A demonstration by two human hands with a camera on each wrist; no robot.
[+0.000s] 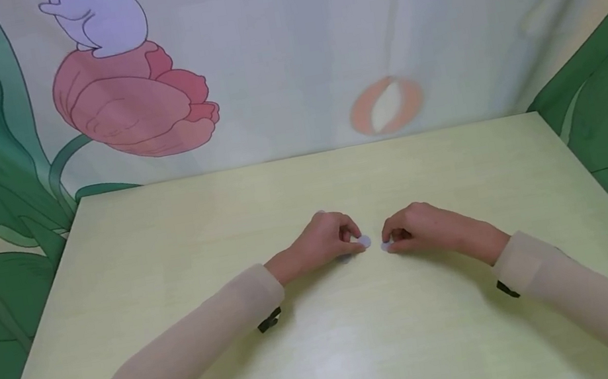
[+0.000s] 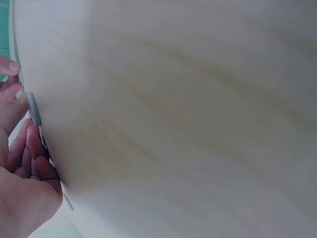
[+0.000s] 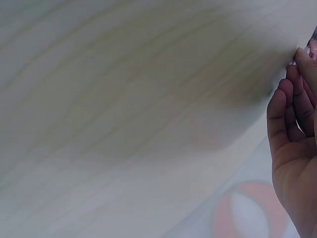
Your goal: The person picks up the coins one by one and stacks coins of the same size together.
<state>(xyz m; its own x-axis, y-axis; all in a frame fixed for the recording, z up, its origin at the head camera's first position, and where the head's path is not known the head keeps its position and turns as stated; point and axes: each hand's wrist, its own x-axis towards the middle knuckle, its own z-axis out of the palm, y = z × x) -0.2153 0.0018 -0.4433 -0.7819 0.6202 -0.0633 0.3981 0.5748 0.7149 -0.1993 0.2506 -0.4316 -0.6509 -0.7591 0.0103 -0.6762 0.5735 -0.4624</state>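
Observation:
Near the middle of the table, my left hand (image 1: pixel 326 239) pinches a small pale round disc (image 1: pixel 365 241) between thumb and fingers. That disc (image 2: pixel 34 109) shows its thin grey edge in the left wrist view. Facing it across a narrow gap, my right hand (image 1: pixel 427 226) has its thumb and fingertips on a second pale disc (image 1: pixel 387 247), mostly covered by the fingers. A greyish disc (image 1: pixel 344 258) lies partly under the left hand. Behind the left knuckles peeks the edge of another pale disc (image 1: pixel 320 213). In the right wrist view the right hand (image 3: pixel 294 119) hides its disc.
A pale wood-grain table (image 1: pixel 336 345) spreads under both arms. Behind its far edge hangs a curtain (image 1: pixel 284 72) printed with flowers and leaves. Small black straps (image 1: pixel 269 320) show beneath the beige sleeves (image 1: pixel 205 320).

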